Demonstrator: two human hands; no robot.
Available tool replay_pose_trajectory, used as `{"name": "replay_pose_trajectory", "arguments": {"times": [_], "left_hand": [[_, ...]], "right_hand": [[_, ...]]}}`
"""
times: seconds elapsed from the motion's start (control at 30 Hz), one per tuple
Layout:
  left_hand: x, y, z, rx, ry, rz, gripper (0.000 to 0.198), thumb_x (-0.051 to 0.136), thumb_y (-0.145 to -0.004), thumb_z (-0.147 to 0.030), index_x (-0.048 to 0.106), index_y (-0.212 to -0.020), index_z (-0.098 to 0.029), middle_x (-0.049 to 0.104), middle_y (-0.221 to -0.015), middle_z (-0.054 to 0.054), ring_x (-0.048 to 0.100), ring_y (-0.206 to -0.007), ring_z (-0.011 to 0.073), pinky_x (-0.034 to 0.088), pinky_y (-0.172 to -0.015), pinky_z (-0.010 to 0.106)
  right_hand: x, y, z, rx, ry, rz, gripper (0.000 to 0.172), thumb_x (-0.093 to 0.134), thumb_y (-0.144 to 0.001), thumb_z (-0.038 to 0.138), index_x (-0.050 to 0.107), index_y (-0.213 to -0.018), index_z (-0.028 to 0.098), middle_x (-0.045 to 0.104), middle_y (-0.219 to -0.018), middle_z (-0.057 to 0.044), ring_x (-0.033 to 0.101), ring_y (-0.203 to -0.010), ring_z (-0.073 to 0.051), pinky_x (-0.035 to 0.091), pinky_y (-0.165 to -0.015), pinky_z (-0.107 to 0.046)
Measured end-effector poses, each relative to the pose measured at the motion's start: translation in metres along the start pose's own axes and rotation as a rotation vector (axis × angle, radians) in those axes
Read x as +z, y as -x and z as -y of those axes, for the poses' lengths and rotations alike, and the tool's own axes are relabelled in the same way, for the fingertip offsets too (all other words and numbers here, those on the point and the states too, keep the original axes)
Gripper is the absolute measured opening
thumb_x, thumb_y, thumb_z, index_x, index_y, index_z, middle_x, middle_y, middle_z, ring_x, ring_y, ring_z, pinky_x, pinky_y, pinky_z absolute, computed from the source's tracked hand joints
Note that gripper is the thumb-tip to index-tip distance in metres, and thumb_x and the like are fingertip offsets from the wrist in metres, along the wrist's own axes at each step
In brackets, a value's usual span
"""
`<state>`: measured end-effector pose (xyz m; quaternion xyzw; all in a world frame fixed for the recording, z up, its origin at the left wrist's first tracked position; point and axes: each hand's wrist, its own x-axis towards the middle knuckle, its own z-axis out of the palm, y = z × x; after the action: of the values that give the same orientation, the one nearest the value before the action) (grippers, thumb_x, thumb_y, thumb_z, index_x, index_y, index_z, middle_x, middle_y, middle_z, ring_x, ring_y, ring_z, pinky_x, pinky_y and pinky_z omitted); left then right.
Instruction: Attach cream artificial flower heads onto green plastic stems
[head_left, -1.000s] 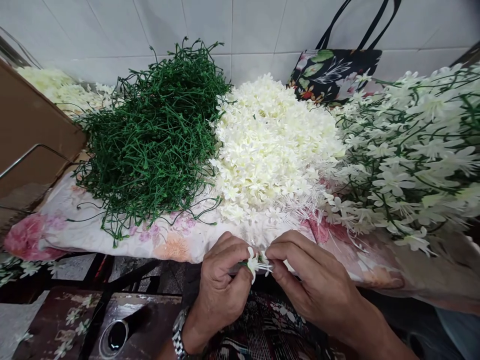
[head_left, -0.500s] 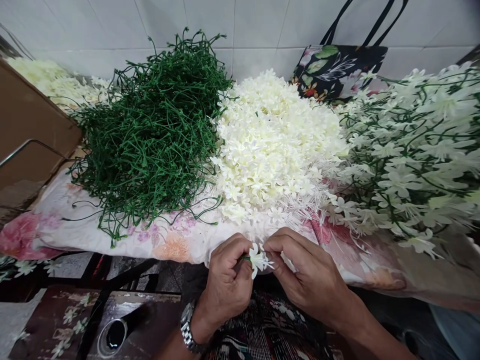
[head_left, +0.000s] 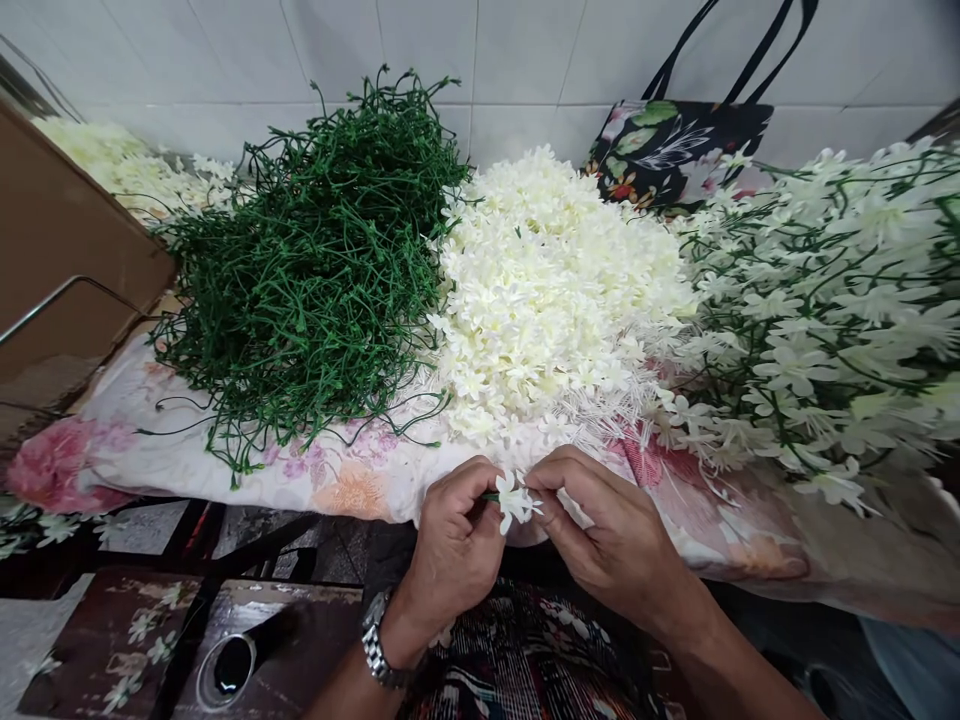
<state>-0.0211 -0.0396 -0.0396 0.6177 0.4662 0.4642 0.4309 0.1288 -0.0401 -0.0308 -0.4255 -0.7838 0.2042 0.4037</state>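
Note:
Above my lap, a small white artificial flower [head_left: 513,502] sits between my two hands. My left hand [head_left: 459,560], closed, pinches it from behind by its green stem between thumb and forefinger. The fingers of my right hand [head_left: 615,535] are pinched together at the front of the blossom, at its thin stamens; the exact grip is partly hidden. Beyond my hands rises a heap of loose white blossoms [head_left: 555,290]. Left of it lies a tangled pile of green plastic stems [head_left: 322,270]. Loose white stamens [head_left: 611,410] are scattered at the heap's near right edge.
Flowered stems [head_left: 802,350] pile up at the right on the floral cloth [head_left: 292,490]. A cardboard box [head_left: 67,220] stands left, and a dark floral bag [head_left: 675,150] leans on the tiled wall. Below left, a cup [head_left: 225,670] with dark contents stands on a brown surface.
The flower has turned slightly between my hands, and its petals now face more towards me. Both hands stay nearly in place. The view has shifted a little.

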Motion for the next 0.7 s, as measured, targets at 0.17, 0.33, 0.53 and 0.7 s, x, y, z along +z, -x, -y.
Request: {"name": "replay_pose_trajectory", "arguments": {"times": [0.17, 0.33, 0.53, 0.7], "left_hand": [[-0.004, 0.002, -0.001, -0.182, 0.302, 0.065, 0.019, 0.059, -0.074, -0.028, 0.059, -0.059, -0.015, 0.048, -0.056, -0.001, 0.040, -0.053, 0.0109, 0.032, -0.049, 0.021], [0.000, 0.004, -0.003, -0.369, 0.535, 0.045, 0.019, 0.069, -0.066, -0.027, 0.063, -0.055, -0.014, 0.046, -0.050, -0.003, 0.034, -0.048, 0.0076, 0.028, -0.046, 0.020], [-0.001, 0.001, -0.015, -0.478, 0.585, 0.084, 0.028, 0.077, -0.057, -0.034, 0.062, -0.049, -0.012, 0.048, -0.048, -0.002, 0.038, -0.050, 0.0082, 0.031, -0.048, 0.020], [-0.003, 0.004, -0.014, -0.508, 0.572, 0.035, 0.030, 0.078, -0.056, -0.033, 0.056, -0.050, -0.013, 0.046, -0.050, -0.003, 0.037, -0.051, 0.0081, 0.032, -0.049, 0.019]], "right_hand": [[-0.005, 0.002, -0.002, 0.020, -0.043, -0.019, 0.011, 0.047, -0.085, 0.010, 0.053, -0.081, 0.018, 0.055, -0.069, 0.000, 0.054, -0.062, -0.010, 0.044, -0.055, -0.021], [-0.006, 0.005, 0.000, 0.002, -0.066, -0.055, 0.011, 0.047, -0.085, 0.009, 0.053, -0.082, 0.018, 0.055, -0.070, -0.001, 0.054, -0.063, -0.010, 0.045, -0.056, -0.022], [-0.013, 0.001, 0.005, -0.094, -0.049, -0.002, 0.014, 0.047, -0.085, 0.006, 0.056, -0.084, 0.017, 0.056, -0.072, -0.002, 0.055, -0.066, -0.011, 0.047, -0.057, -0.022], [-0.017, -0.003, 0.010, -0.161, 0.037, 0.040, 0.014, 0.046, -0.085, 0.007, 0.056, -0.083, 0.017, 0.056, -0.072, -0.003, 0.053, -0.067, -0.012, 0.047, -0.059, -0.023]]}}
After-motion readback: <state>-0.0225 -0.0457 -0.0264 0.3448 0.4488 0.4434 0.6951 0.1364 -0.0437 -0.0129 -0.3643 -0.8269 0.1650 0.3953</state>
